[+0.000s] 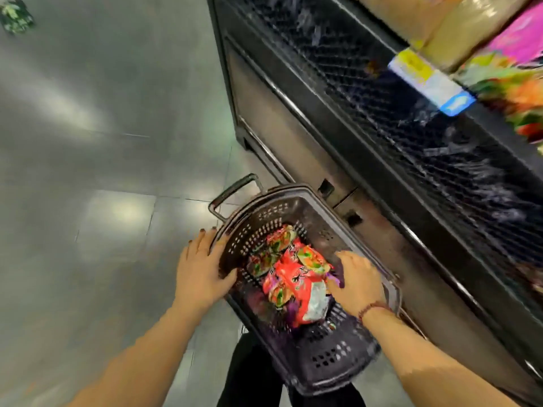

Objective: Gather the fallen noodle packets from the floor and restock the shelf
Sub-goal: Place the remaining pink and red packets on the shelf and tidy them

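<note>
A dark perforated shopping basket [332,356] stands on the floor beside the shelf unit. Several red and green noodle packets [291,277] lie heaped inside it. My left hand [202,268] grips the basket's left rim, thumb inside and fingers over the outer edge. Inside the basket, my right hand [357,282] reaches down at the right side of the heap, its fingers touching the packets; whether it holds one I cannot tell. One more green packet [16,16] lies on the floor far off at the top left.
The black shelf unit [367,142] with a wire-mesh shelf runs along the right. Stocked goods and a price label [430,83] sit at the upper right. The basket's pull handle [235,190] sticks out behind it. Grey tiled floor [102,171] spreads to the left.
</note>
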The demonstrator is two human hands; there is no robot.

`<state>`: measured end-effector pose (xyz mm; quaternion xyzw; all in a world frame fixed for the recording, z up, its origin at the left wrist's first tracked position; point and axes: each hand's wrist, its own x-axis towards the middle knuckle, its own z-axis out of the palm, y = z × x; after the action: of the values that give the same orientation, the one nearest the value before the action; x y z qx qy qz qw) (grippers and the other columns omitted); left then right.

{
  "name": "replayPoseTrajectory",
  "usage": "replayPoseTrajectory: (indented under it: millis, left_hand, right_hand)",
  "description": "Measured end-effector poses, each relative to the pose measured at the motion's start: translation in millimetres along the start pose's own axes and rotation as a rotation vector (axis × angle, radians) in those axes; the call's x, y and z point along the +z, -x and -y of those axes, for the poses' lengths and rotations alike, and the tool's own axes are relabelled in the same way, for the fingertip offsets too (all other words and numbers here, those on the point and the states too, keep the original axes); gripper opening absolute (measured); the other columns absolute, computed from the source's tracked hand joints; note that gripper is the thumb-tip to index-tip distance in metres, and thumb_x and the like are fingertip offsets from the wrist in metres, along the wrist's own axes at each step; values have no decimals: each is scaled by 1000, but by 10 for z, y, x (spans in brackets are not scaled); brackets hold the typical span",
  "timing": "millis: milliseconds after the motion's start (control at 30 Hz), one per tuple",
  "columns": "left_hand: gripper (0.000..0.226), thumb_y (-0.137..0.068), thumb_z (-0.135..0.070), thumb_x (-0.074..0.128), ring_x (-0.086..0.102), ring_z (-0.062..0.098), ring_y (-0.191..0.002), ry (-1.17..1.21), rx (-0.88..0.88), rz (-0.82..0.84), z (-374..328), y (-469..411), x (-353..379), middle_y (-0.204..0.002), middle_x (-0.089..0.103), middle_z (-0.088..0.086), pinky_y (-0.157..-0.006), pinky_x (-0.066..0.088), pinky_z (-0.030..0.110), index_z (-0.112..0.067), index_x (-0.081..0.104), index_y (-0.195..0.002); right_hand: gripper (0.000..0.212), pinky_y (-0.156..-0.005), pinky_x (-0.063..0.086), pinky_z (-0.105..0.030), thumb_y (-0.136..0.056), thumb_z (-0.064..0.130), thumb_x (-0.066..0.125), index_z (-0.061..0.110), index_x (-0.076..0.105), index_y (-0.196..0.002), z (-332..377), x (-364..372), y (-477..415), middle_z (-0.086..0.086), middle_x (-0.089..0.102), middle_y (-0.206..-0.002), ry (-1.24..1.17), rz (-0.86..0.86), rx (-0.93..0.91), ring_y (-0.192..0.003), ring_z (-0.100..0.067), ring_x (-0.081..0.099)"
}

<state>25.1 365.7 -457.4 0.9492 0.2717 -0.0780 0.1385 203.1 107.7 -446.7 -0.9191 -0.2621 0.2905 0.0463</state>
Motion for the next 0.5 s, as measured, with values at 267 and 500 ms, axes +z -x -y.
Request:
replayPoseTrajectory:
  millis: [267, 500]
  left_hand:
    - [78, -74, -58, 51, 30, 38, -140, 110, -112, -76, 206, -115, 1280, -149, 42, 17, -108, 35, 54, -18, 50, -140]
    - [81, -80, -58, 58, 14, 30, -148, 112, -171, -199, 277, -517, 1729, -158, 27, 8, -117, 21, 54, -24, 35, -150]
  right_hand:
    - [67, -101, 38, -41, -83, 34, 68, 12, 42, -140, -345, 1270, -794, -14, 48, -133, -196, 152, 176, -123, -34, 43]
    - [59, -102, 40, -43, -78, 26, 74, 8, 49, -129, -695, 2090, -1426, -18, 49, -125, -316, 159, 255, -120, -37, 46]
